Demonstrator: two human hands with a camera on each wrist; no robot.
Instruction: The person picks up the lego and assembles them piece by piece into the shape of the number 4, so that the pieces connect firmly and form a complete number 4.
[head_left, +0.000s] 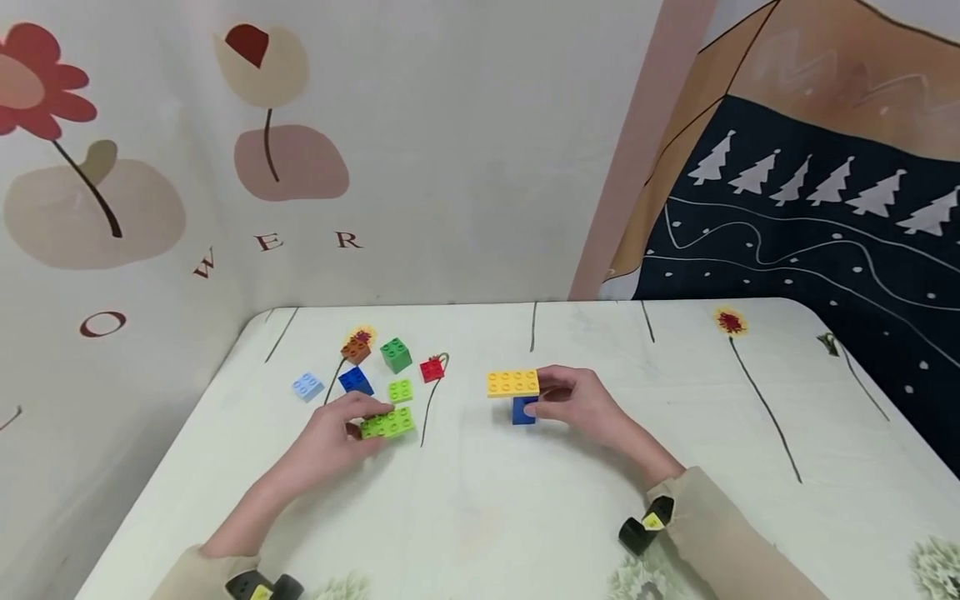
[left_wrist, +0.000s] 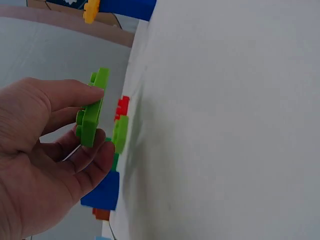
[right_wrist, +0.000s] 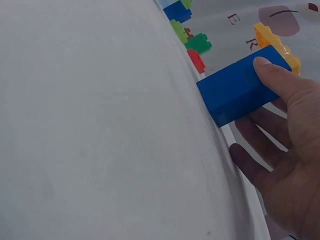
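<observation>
My left hand (head_left: pixel 337 437) pinches a flat lime-green brick (head_left: pixel 388 423) between thumb and fingers, studs facing up in the head view. In the left wrist view that brick (left_wrist: pixel 95 110) is held above the tabletop. Over to the right, my right hand (head_left: pixel 581 404) grips a stack of blue bricks (head_left: pixel 522 411) with a long yellow brick (head_left: pixel 513 383) across its top. The yellow brick reaches out leftward past the blue. In the right wrist view the thumb lies on the side of the blue stack (right_wrist: pixel 240 82), whose lower end meets the table.
Loose bricks lie at the table's left: a small lime-green (head_left: pixel 401 390), a red (head_left: pixel 432 369), a green (head_left: pixel 395 355), a brown (head_left: pixel 356 350), a dark blue (head_left: pixel 356 381) and a light blue (head_left: pixel 307 387). A patterned cloth wall (head_left: pixel 465 167) rises behind the white table (head_left: pixel 465 533).
</observation>
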